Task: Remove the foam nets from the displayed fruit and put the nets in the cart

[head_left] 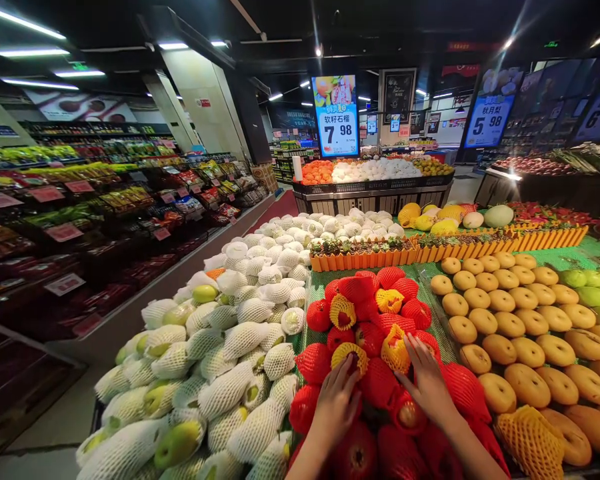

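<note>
Red apple-like fruits (357, 452), many in red foam nets, fill the display bin in front of me, with several in yellow nets among them. My left hand (334, 400) reaches over the near part of the pile. Its outstretched fingers rest on a fruit in a yellow net (349, 355); their tips partly cover it. To the right, my right hand (424, 377) has thumb and fingers spread. It is at the side of another yellow-netted fruit (395, 348), fingertips at its edge. Neither hand lifts anything.
White-netted green mangoes (240, 393) are heaped on the left. Rows of round tan pears (525, 327) lie on the right, with a loose yellow net (530, 440) at their front. An orange planter fence (365, 260) stands behind the red fruit. Packaged-goods shelves (105, 207) line the far left.
</note>
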`<state>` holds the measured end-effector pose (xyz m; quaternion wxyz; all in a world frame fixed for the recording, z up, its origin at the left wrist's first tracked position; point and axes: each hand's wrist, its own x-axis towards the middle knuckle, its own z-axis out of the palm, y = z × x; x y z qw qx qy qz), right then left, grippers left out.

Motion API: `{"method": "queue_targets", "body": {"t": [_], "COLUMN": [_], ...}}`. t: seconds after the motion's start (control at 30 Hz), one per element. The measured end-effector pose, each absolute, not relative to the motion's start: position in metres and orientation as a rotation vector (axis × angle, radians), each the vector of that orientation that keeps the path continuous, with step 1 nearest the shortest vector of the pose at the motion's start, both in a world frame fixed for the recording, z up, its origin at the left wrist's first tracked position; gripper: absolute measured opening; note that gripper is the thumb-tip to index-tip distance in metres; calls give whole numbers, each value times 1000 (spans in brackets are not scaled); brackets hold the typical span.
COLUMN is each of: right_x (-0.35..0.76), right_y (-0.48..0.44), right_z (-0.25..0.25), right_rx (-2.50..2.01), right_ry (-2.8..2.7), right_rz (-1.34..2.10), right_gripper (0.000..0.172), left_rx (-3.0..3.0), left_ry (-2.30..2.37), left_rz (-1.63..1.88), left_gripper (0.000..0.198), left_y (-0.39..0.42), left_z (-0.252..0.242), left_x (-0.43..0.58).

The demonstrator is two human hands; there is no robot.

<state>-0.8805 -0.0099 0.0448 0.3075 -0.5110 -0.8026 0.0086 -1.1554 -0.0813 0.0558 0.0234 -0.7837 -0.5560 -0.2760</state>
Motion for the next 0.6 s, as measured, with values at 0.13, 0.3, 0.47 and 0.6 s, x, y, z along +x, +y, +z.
{"method": "queue_targets", "body": {"t": [0.13,0.3,0.47,0.6], "right_x": [-893,-895,-881,-871], "right_y": [-8,-19,-30,-39], "right_z": [74,74,56,46], "right_rx": [-1263,-1378,-1458,-1392], "right_ry": [-2178,-2225,-2324,-2267], "right_rz": [291,510,661,699], "right_gripper": [42,37,50,53], "left_rx": [-2388,-2430,-2200,-2032], "left_ry": [-1766,-2126,-2584,-2717], "left_rz": [-893,-852,-958,-922], "left_gripper": [30,34,35,21], "left_y": [-90,-93,-81,-71], "left_z": [54,60,61,56], "left_x": [-1152,-1161,-1172,-1170]}}
